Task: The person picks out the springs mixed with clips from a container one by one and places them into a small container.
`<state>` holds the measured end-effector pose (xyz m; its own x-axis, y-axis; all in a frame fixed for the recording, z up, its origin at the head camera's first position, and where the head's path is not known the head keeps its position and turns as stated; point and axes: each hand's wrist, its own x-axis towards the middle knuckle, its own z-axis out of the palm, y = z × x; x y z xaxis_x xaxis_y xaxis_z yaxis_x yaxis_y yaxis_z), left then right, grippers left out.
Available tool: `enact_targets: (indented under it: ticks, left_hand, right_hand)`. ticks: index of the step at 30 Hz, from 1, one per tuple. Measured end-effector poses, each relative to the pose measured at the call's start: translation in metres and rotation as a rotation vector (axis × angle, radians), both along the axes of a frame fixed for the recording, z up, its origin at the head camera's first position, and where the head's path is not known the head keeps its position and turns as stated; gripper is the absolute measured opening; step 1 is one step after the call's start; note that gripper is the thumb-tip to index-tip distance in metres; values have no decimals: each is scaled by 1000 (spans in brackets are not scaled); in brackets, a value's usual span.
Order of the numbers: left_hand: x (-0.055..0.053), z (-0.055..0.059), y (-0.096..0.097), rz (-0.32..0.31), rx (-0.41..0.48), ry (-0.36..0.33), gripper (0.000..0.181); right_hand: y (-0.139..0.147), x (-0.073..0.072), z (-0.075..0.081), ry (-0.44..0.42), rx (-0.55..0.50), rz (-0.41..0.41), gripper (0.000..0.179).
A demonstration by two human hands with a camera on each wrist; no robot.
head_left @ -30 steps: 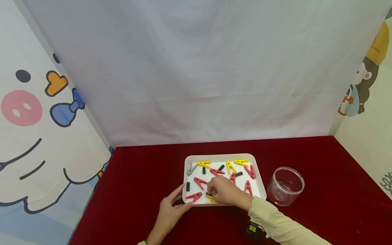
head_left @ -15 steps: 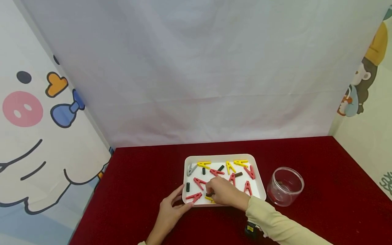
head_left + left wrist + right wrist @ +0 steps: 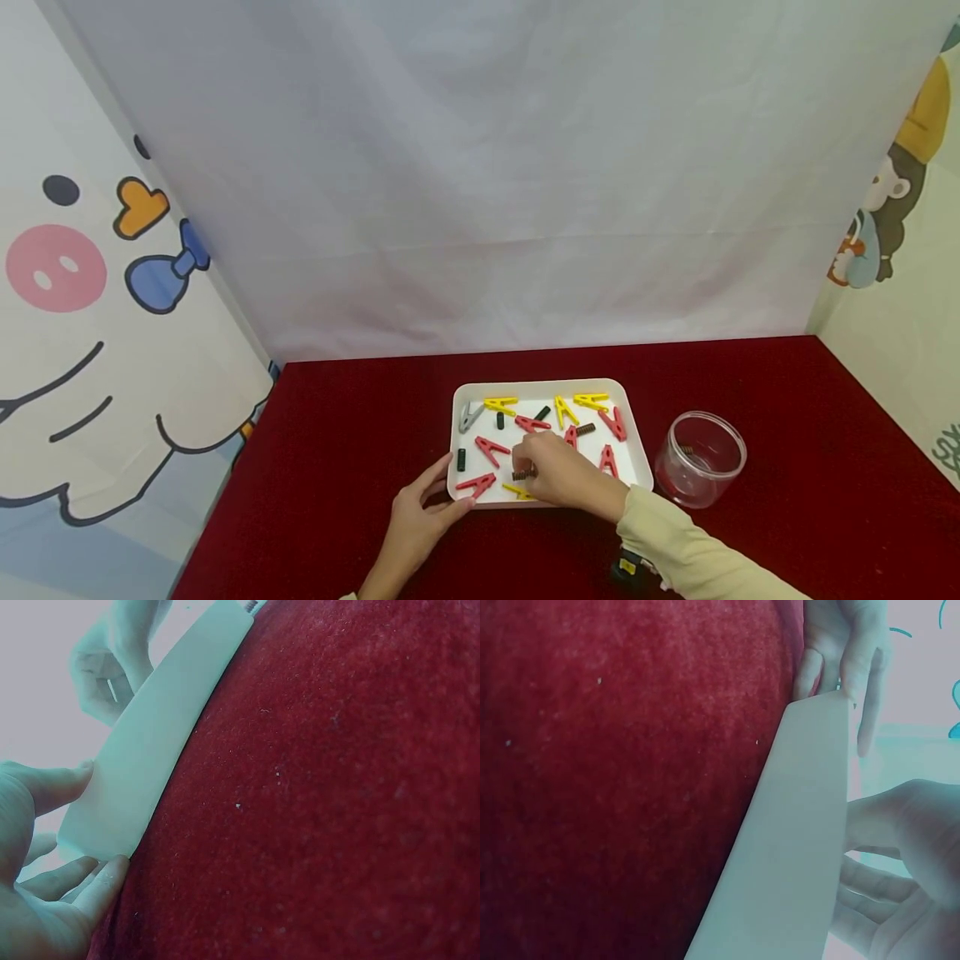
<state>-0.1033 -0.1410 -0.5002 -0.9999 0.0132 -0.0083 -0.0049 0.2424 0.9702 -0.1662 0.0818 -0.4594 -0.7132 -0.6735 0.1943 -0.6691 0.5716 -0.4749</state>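
Note:
A white tray [image 3: 641,454] holds red, yellow and grey plastic clips, dark cylinders and brown coil springs. My left hand [image 3: 415,518] grips its near left corner, the thumb at the rim and the other fingers along the side. Over the tray's near part, my right hand [image 3: 558,473] has curled fingers and pinches a brown coil spring [image 3: 522,476]. Just below that spring lies a yellow clip [image 3: 517,492]. A red clip [image 3: 477,484] rests between the hands. The tray wall [image 3: 787,825] hides the right fingertips in the right wrist view.
To the tray's right stands a clear round jar [image 3: 699,460] with a spring inside. Another brown spring [image 3: 585,429] lies in the tray beside a red clip. Dark cylinders [image 3: 461,460] are scattered there. Red cloth [image 3: 360,433] covers the table; a pale curtain stands behind.
My right hand has shifted slightly to the right, and the brown spring has come away from the yellow clip with it. The left hand stays at the tray corner.

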Motion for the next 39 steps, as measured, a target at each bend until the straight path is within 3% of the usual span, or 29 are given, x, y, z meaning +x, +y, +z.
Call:
enact_targets:
  ticks: [9, 39]
  left_hand:
    - [0, 0, 0, 4, -2, 1, 71]
    - [1, -1, 0, 9, 20, 10, 71]
  right_hand:
    - [13, 2, 1, 34, -44, -12, 22]
    - [35, 10, 15, 58, -51, -30, 24]
